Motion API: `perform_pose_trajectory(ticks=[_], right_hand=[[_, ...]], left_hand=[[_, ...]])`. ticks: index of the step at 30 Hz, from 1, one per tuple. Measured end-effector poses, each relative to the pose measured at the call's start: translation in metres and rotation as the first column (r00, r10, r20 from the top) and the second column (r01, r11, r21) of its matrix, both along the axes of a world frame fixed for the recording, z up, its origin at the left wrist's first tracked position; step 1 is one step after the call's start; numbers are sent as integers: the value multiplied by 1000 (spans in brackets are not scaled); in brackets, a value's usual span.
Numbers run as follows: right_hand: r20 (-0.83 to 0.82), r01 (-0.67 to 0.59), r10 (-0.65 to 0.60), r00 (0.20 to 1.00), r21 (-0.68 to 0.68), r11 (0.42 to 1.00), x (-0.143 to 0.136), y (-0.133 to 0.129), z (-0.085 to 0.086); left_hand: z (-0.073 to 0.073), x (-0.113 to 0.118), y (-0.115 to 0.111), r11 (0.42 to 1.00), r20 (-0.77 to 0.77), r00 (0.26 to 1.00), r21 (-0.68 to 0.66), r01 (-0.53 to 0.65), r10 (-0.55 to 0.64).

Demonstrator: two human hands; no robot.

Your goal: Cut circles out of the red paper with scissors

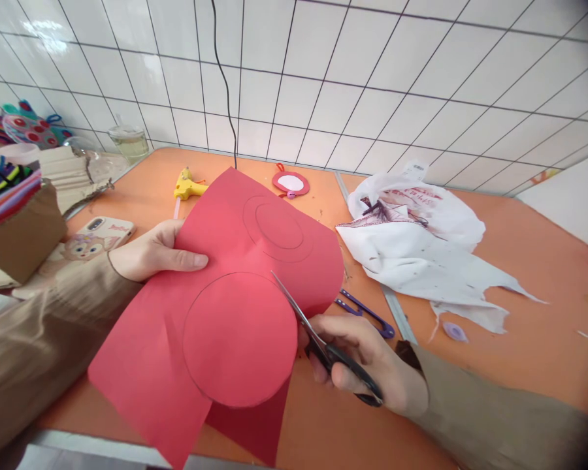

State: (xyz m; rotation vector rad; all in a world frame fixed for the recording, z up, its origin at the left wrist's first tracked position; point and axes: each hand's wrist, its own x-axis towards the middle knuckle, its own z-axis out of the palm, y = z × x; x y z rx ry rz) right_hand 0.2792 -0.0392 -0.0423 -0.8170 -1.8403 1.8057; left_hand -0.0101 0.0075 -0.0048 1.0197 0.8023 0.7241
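Left hand: the left hand [154, 254] pinches the red paper sheet [176, 352] at its 9 o'clock edge, thumb pressed flat on top, the other fingers hidden beneath.
Right hand: the right hand [360, 362] is closed through the black handles of the scissors [323, 343], fingers curled tight about the loops, at 4 o'clock from the sheet's middle.
Scissor blades: parted a little, pointing toward 11 o'clock, biting the paper along the pencilled line at the 2 o'clock side of the large circle [240, 339].
Sheet: red, held up off the orange table [543, 326], bent and creased so that its upper part bulges; its lower corner hangs toward 6 o'clock past the table's near edge.
Large circle: pencil outline in the sheet's lower half, its right and lower rim already cut free and standing out from the rest.
Ring drawing [277, 227]: two circles, one inside the other, drawn at 12 o'clock from the large circle, uncut.
Small snips [365, 310]: purple-handled, lying on the table just beside the right hand, at its 12 o'clock.
Plastic bag [421, 248]: white, crumpled, at 3 o'clock from the sheet.
Glue gun [187, 185]: yellow, at 12 o'clock from the left hand, near the wall.
Phone [95, 238]: cartoon case, at 9 o'clock, partly behind the left wrist.
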Motion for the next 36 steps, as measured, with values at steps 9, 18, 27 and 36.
perform_pose_trajectory(ticks=[9, 18, 27, 36], right_hand=[[13, 9, -9, 1000, 5, 1000, -2, 0, 1], [16, 7, -7, 1000, 10, 1000, -1, 0, 1], [23, 11, -11, 1000, 11, 1000, 0, -1, 1], [14, 3, -3, 1000, 8, 1000, 1, -1, 1]], left_hand=[[0, 1, 0, 1000, 2, 1000, 5, -1, 1], [0, 2, -1, 1000, 7, 1000, -3, -12, 12], [0, 1, -1, 1000, 7, 1000, 9, -18, 18], [0, 2, -1, 1000, -9, 999, 0, -31, 31]])
